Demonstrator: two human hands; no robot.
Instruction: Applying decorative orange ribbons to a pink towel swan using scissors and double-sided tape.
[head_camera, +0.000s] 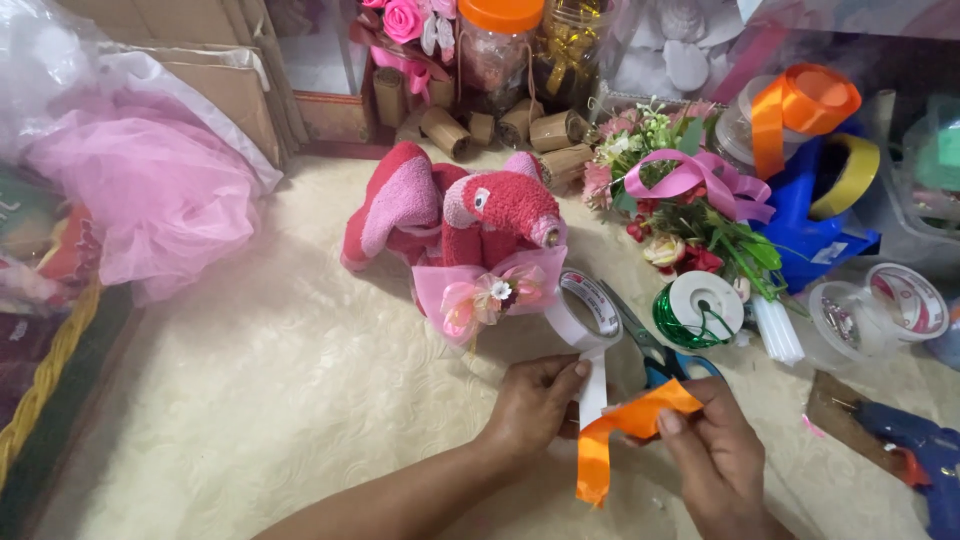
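Observation:
My left hand (537, 400) pinches one end of a short orange ribbon strip (622, 432) and a white strip of tape pulled from a white tape roll (587, 310). My right hand (712, 455) grips the other end of the ribbon, which folds and hangs down between both hands. Just beyond stands a red and pink towel elephant (460, 210) with a pink bow (488, 292) at its front. Blue-handled scissors (655, 355) lie beside the tape roll, under my right hand's fingers.
A green wire spool (697, 310), a flower bunch with a pink ribbon (690, 205), an orange ribbon roll (805, 105), tape rolls (905, 300) and a blue glue gun (915, 450) sit at right. Pink tulle (150, 195) lies at left. Cardboard tubes (480, 125) and jars stand behind.

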